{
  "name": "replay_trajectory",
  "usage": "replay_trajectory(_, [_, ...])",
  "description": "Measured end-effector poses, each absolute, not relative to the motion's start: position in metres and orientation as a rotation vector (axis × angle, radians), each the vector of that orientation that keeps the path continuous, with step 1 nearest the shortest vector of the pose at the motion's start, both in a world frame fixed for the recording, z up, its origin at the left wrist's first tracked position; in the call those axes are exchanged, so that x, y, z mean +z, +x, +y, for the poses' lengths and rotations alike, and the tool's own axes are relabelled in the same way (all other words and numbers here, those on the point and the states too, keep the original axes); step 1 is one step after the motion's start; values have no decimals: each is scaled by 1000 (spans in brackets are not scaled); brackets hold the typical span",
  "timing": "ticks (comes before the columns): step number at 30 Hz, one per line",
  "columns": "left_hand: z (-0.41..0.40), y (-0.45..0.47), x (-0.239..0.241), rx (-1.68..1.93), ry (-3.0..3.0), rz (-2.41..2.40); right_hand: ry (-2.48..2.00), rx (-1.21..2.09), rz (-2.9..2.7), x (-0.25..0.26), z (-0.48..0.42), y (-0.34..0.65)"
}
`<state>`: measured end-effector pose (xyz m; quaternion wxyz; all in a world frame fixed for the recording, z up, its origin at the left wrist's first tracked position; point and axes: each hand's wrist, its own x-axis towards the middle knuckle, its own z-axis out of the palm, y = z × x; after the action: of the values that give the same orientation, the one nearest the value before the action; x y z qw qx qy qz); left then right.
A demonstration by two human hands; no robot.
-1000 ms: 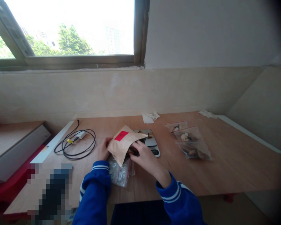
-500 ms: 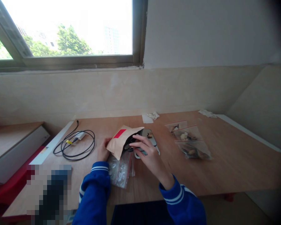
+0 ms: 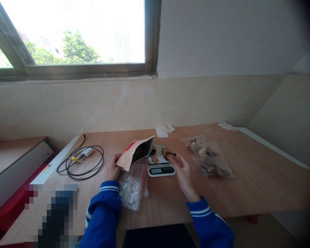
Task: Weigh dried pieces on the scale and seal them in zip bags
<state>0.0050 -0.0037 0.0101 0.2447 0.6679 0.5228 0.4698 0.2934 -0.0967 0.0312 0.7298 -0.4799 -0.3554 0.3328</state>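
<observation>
dried pieces (image 3: 168, 154) in right grip (image 3: 182, 168), over scale (image 3: 161, 165)

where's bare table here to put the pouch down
Free: the wood right of the filled bags, out to the white strip; the near edge below the right hand; the strip between the cable and the kraft pouch held by the left hand. Crowded: around the scale, with empty zip bags beside it.
</observation>
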Motion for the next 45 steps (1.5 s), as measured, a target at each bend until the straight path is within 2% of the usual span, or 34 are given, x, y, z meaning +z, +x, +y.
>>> replay_trajectory(14, [-4,4,11,1260,1849,1466,-1129,683,-1073,5,-57,307])
replay_trajectory(28, [-3,4,11,1256,1868,1458,-1089,724,-984,2,-57,308])
replay_trajectory(37, [-4,4,12,1232,1860,1466,-1124,602,-882,6,-59,321])
replay_trajectory(45, [-5,4,13,1222,1861,1487,-1280,232,-1377,24,-74,315])
